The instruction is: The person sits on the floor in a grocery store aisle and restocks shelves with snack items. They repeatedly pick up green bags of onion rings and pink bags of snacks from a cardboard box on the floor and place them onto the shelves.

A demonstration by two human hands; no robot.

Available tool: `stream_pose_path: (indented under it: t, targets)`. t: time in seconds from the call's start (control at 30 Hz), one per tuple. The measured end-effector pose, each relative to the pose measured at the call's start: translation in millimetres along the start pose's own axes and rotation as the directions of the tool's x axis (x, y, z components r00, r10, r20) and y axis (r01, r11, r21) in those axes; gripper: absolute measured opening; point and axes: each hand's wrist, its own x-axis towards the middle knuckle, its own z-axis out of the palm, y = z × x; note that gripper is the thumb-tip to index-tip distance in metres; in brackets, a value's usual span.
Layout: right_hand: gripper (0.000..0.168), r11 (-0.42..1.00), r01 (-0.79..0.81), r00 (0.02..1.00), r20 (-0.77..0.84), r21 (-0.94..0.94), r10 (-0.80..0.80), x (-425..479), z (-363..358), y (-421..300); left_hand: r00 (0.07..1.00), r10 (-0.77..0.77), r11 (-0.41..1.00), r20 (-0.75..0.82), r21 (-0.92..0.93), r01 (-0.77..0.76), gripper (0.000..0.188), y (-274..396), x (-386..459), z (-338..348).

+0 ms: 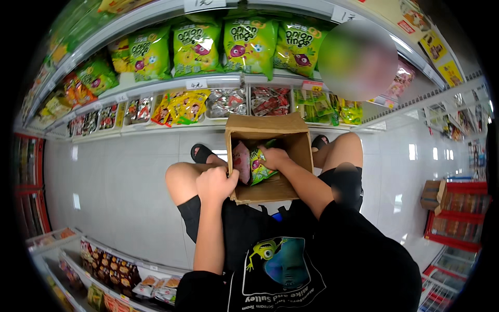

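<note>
An upright open cardboard box (269,124) stands between my knees, in front of the snack shelf. My left hand (216,183) grips the left rim of the box. Inside the box, my right hand (274,156) holds a green bag of onion rings (259,165). Beside that bag, against the left inner wall, stands a pink snack bag (241,162). Several green onion rings bags (249,46) line the shelf above the box. My right fingertips are partly hidden behind the bag.
Below the onion rings run trays of small packets, with yellow snack packets (183,106) and red-wrapped packets (270,100). Another shelf with snack packs (113,269) is at lower left. A cardboard carton (432,195) and red crates (464,218) are at right. Tiled floor (117,183) shows around me.
</note>
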Motion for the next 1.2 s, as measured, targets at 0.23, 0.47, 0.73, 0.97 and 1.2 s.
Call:
stream_pose_path:
  t: [0.23,0.47,0.73,0.97,1.2]
  targets:
    - [0.063,0.931,0.311,0.937,-0.223,0.192,-0.267,-69,-68,7,0.994,-0.023,0.997,0.105,0.075,0.015,0.049,8,15,34]
    - [0.058,0.668,0.395,0.903,-0.401,0.631,-0.155,-123,-68,34,0.945,-0.004,0.990,0.327,0.134,-0.042,0.047,22,15,67]
    - [0.052,0.307,0.479,0.878,-0.448,0.823,-0.169,-127,-89,13,0.839,-0.113,0.977,0.533,0.211,-0.003,0.042,20,33,119]
    - [0.057,0.337,0.661,0.732,-0.675,0.671,-0.092,-136,-111,-10,0.949,-0.124,0.950,0.289,-0.242,0.198,0.055,0,49,155]
    - [0.068,0.744,0.564,0.731,-0.634,0.358,-0.250,-132,-118,-30,0.867,0.186,-0.118,0.462,-0.866,0.486,0.062,6,39,71]
